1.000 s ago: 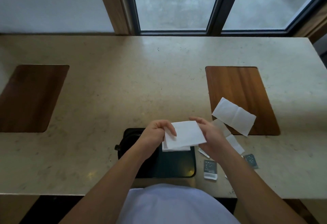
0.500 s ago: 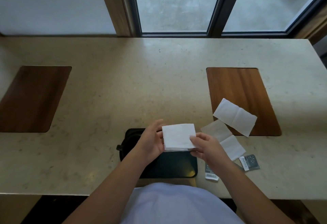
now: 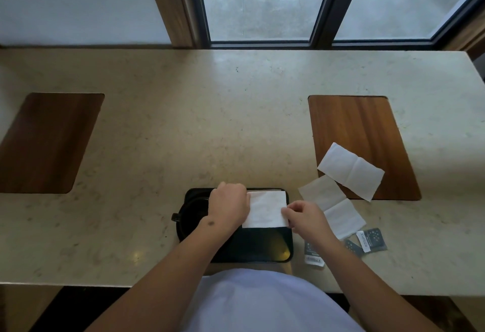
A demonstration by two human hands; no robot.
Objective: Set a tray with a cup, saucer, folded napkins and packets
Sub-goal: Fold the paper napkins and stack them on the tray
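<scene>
White folded napkin (image 3: 266, 209) being lowered onto black tray (image 3: 278, 257), left hand (image 3: 229, 207) pinching its left edge, right hand (image 3: 305, 216) pinching its right, spare napkins (image 3: 350, 171) lying nearer the right.

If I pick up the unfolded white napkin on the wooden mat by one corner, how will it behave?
The unfolded napkin is thin creased paper, so it would probably hang limp and bend along its creases. It looks very light; a push would likely slide it off the wooden mat, which it already overhangs.

The dark packets (image 3: 371, 239) on the counter (image 3: 183, 127) carry white label strips with print; it is too small to read. No other text shows.
</scene>
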